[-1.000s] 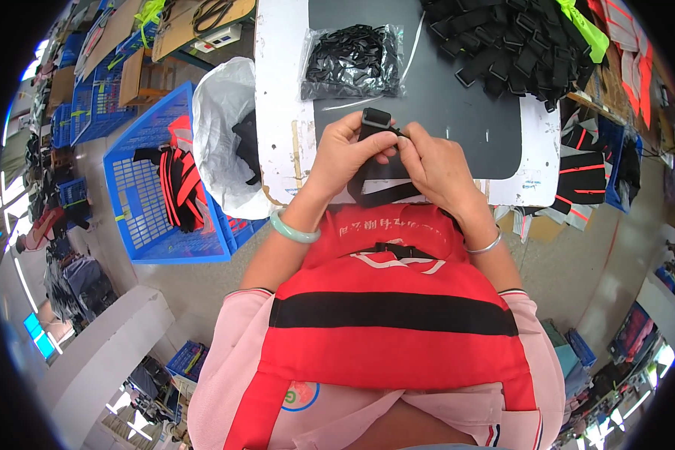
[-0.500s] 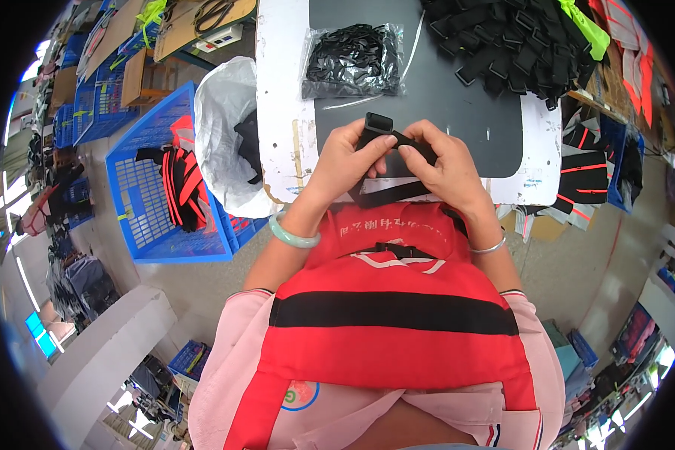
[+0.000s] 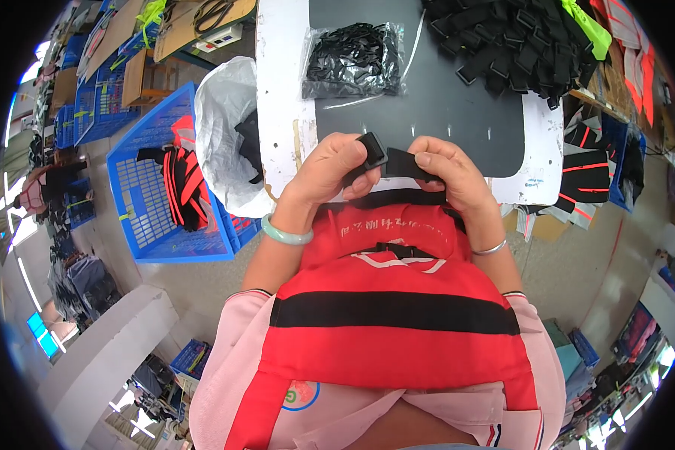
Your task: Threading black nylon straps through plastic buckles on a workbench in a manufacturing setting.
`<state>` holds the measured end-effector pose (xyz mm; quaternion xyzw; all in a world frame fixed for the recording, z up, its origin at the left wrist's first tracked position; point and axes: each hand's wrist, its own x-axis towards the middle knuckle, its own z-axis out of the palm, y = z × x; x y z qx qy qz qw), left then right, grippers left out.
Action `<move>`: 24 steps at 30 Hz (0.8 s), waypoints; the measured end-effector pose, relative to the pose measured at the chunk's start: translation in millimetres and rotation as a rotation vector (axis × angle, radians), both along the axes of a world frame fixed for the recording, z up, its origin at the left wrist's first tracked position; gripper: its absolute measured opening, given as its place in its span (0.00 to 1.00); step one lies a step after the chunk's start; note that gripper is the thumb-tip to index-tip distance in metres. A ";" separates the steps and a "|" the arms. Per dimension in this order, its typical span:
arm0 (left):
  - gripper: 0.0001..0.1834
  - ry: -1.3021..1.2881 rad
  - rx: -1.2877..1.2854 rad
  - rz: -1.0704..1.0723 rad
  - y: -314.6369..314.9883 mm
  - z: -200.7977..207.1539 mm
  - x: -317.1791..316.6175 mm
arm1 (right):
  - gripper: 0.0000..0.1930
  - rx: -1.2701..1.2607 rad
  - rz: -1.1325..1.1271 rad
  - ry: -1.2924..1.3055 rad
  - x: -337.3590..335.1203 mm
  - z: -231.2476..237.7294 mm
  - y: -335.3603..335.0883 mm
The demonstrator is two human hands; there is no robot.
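My left hand [image 3: 334, 169] is closed round a black plastic buckle [image 3: 372, 150], held up between thumb and fingers with its face toward me. Just to its right, my right hand [image 3: 451, 169] pinches the end part of a black webbing strap [image 3: 405, 163]. The strap's tip reaches close to the buckle; whether it touches is hard to see. More black webbing hangs below both hands, along the table's near edge, partly hidden by the fingers.
A clear bag of small black parts [image 3: 356, 60] lies on the dark table mat [image 3: 435, 112]. Heaped black straps with buckles [image 3: 514, 45] fill the far right. Left of the table are a white sack [image 3: 229, 135] and a blue basket [image 3: 146, 195] with red-and-black cloth.
My hands have drawn lower and slightly apart. The buckle has tilted and moved down, and the strap end now shows free between the hands.
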<state>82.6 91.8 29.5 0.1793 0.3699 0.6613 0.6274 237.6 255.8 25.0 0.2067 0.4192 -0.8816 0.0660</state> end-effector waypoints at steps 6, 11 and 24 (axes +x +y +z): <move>0.29 0.064 -0.012 -0.143 -5.9 -4.9 0.1 | 0.08 0.090 0.080 -0.011 0.6 8.6 1.6; 0.29 0.095 0.113 -0.201 -1.0 -10.0 3.7 | 0.06 -0.118 0.112 0.088 0.4 6.9 -0.1; 0.28 -0.009 -0.045 -0.129 12.5 -12.8 12.4 | 0.06 0.264 0.106 0.150 -3.1 0.5 -7.6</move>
